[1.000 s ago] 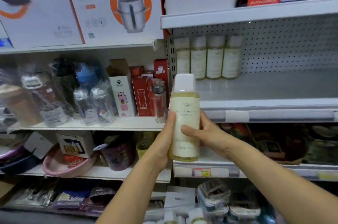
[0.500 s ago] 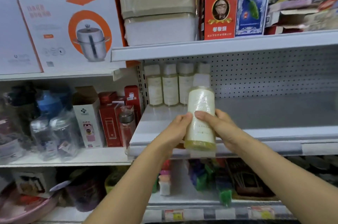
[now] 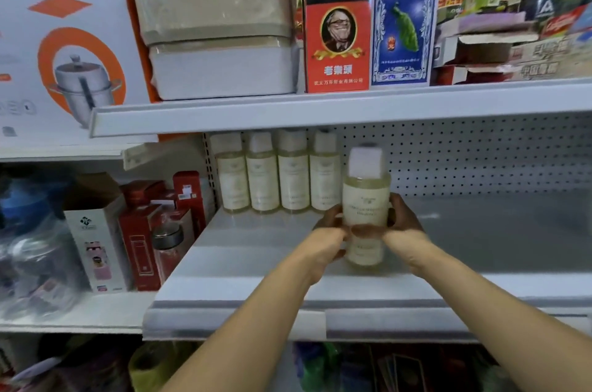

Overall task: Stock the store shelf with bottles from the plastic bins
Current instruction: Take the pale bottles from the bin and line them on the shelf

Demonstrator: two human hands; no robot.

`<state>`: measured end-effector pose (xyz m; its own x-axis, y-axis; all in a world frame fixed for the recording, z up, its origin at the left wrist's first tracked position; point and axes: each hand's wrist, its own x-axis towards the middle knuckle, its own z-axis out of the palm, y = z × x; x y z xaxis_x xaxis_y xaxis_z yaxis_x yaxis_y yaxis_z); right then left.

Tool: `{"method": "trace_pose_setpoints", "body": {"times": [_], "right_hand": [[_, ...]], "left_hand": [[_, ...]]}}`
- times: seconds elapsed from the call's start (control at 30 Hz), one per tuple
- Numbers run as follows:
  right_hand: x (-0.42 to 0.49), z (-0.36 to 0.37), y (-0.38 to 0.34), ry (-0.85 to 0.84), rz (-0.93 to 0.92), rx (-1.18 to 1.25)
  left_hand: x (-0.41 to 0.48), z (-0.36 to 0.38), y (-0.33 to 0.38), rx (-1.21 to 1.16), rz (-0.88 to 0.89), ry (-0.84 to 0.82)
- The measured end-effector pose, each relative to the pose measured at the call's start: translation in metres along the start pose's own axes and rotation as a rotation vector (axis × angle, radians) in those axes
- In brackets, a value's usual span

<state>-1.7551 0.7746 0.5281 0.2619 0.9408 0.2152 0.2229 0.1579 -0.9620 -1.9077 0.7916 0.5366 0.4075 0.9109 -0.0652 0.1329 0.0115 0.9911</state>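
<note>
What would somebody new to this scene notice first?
The left hand and right hand grip a pale yellow plastic bottle with a white cap, upright at centre over the grey metal shelf. To its left, four matching bottles line the back wall. Above, a red and black card box stands beside stacked beige containers.

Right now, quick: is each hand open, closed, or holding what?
Left hand: holds the white-capped bottle of pale liquid, fingers curled round its left side.
Right hand: holds the same bottle from its right side.
</note>
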Motion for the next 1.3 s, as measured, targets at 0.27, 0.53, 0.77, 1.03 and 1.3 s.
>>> {"method": "trace_pose_setpoints", "body": {"times": [0.27,0.53,0.77,1.03,1.3], "right_hand": [[0.072,-0.011,0.029,-0.053,-0.022,-0.029],[0.137,-0.002,0.045,0.018,0.002,-0.111],[0.173,-0.001,0.055,0.023,0.02,-0.174],[0.192,-0.001,0.056,-0.003,0.058,-0.212],[0.184,-0.003,0.053,-0.046,0.082,-0.276]], "left_hand": [[0.06,0.021,-0.001,0.003,0.007,0.052],[0.11,0.03,0.005,0.076,-0.075,0.198],[0.146,0.033,-0.004,0.085,-0.084,0.221],[0.174,0.028,-0.015,0.067,-0.11,0.223],[0.177,0.027,-0.013,0.006,-0.122,0.247]]}}
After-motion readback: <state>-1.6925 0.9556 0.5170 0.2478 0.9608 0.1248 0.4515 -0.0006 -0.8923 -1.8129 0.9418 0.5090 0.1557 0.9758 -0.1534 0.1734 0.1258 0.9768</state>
